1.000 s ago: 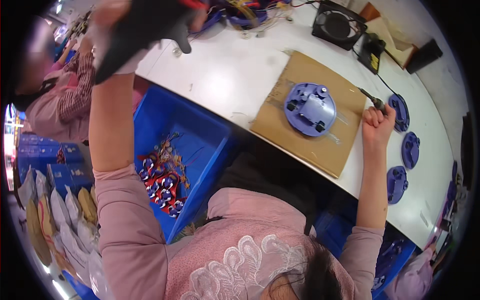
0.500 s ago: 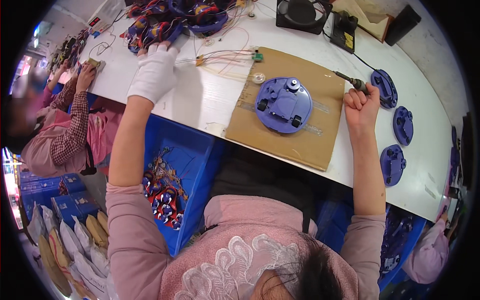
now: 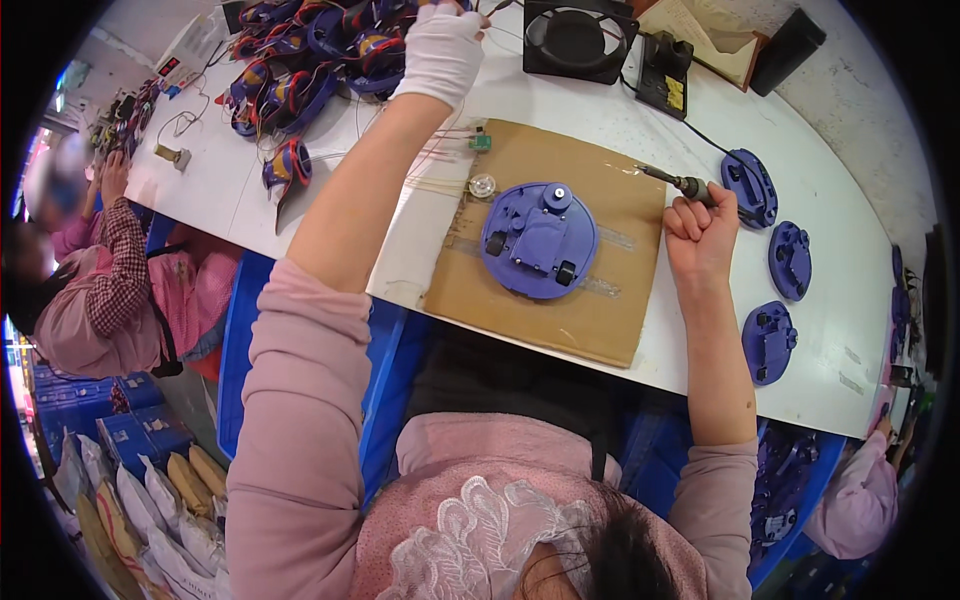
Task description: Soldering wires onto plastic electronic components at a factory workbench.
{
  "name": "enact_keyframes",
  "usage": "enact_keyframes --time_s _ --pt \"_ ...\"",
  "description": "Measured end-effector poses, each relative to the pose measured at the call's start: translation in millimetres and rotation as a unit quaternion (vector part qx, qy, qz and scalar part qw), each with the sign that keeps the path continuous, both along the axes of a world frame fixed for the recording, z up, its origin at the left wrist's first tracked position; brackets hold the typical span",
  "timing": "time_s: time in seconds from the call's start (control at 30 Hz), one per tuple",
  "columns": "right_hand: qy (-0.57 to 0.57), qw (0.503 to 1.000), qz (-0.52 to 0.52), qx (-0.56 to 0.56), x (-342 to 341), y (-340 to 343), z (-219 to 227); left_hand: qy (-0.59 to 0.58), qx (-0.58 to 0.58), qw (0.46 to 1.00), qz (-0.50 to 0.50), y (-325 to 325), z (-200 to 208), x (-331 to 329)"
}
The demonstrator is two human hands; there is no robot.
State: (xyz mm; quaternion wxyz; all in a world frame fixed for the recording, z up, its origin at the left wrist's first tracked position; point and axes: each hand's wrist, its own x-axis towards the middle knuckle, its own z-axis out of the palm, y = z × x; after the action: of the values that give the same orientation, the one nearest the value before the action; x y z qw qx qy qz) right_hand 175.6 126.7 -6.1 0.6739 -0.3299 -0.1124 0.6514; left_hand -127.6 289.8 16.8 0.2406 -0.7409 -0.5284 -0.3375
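So the right hand (image 3: 700,235) is sitting on the white table (image 3: 860,330) at the right edge of the brown cardboard sheet (image 3: 590,320), and its grip is closed in a fist around a soldering iron (image 3: 672,182) whose metal tip is pointing left over the far right corner of the cardboard. The left hand (image 3: 440,50), which is wearing a white glove, is reaching way out to the far side of the table into a pile of purple and blue parts with wires (image 3: 310,50); honestly I can't tell whether that grip is open or closed on anything, since the fingers are buried at the top edge. In the middle of the cardboard a round purple base (image 3: 538,240) is lying flat, with small black wheels and a gear showing on top. Just to the far left of it a small clear round piece (image 3: 482,186) and a little green part (image 3: 481,141) with thin wires are lying on the cardboard. Three more purple bases (image 3: 770,340) are lined up on the table to the right of the right hand. A black fan (image 3: 578,38) is standing at the far edge. Another person in a checked sleeve (image 3: 115,270) is working further left.
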Motion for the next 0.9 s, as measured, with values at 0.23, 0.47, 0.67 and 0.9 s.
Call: enact_keyframes --time_s 0.23,0.47,0.67,0.9 --pt "0.028 1.0 0.007 0.01 0.1 -3.5 0.6 0.117 -0.046 0.992 -0.006 35.7 -10.9 20.0" --pt "-0.004 1.0 0.017 0.004 -4.7 -9.9 4.2 0.113 0.105 0.983 -0.102 2.0 -8.9 -4.0" --pt "-0.061 0.995 0.058 0.05 -23.1 -27.9 13.8 -0.426 -0.276 0.85 -0.14 -161.8 28.2 12.7" --pt "-0.172 0.975 0.098 0.097 -55.8 -48.8 19.9 -0.493 -0.242 0.824 -0.136 -257.0 -6.5 13.7"
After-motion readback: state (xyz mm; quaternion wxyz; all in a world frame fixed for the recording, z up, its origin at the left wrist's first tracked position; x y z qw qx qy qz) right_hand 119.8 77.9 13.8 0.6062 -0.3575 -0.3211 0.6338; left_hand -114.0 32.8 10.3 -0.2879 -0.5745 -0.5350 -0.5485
